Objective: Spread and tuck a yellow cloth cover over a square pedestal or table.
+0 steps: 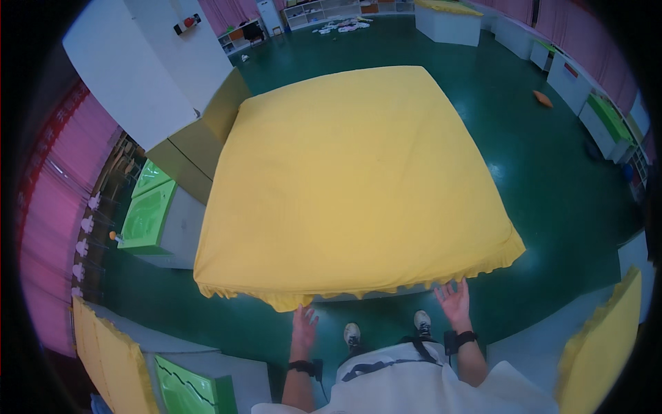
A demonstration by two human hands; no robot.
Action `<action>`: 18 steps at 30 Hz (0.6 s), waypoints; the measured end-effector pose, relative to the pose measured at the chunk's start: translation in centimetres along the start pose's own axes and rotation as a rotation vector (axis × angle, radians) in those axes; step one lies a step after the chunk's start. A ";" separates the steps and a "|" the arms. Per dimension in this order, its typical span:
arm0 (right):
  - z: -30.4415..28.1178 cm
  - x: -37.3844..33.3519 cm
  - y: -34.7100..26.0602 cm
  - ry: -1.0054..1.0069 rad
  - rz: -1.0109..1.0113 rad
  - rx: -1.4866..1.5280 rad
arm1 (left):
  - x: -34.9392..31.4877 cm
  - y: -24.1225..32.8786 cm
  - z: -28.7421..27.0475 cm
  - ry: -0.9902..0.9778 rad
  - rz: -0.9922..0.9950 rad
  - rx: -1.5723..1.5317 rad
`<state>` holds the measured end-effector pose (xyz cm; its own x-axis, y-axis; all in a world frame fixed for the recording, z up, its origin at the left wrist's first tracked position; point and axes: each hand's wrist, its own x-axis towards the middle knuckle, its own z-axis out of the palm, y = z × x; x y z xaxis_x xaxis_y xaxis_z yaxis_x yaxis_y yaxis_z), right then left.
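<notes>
A yellow fitted cover [358,186] with a gathered, ruffled edge lies over a large table in front of me. Its near hem hangs unevenly, and a strip of the pale table side [372,295] shows below it. My left hand [303,331] is at the lowest sag of the near hem, palm turned up, fingers apart and slightly blurred. Further right, my right hand [454,305] has its palm up and fingers spread, with the fingertips at the ruffle. Neither hand is closed on the cloth. Both wrists wear black bands.
A white pillar with a tan base [185,159] adjoins the table's far left. Green-topped sink units [146,215] stand to the left. Yellow-covered tables flank me at lower left [114,359] and lower right [600,352]. An orange object [543,99] lies on the green floor.
</notes>
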<state>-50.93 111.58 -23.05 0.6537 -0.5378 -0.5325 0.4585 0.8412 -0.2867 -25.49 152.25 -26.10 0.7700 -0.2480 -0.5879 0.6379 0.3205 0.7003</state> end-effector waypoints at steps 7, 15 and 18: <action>-4.1 2.9 -10.4 -0.080 0.049 -0.124 | -2.6 -5.3 11.2 -0.030 0.027 -0.192; -7.7 0.4 -16.5 0.005 0.104 -0.508 | -2.6 -10.5 22.8 -0.149 -0.100 -0.133; -7.9 1.9 -14.4 0.002 0.169 -0.673 | 0.2 -11.6 15.2 0.040 0.057 -0.029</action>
<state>-61.04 98.87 -26.26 0.6820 -0.3968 -0.6144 -0.1229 0.7659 -0.6311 -32.55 134.54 -28.20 0.8032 -0.1926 -0.5637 0.5923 0.3593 0.7212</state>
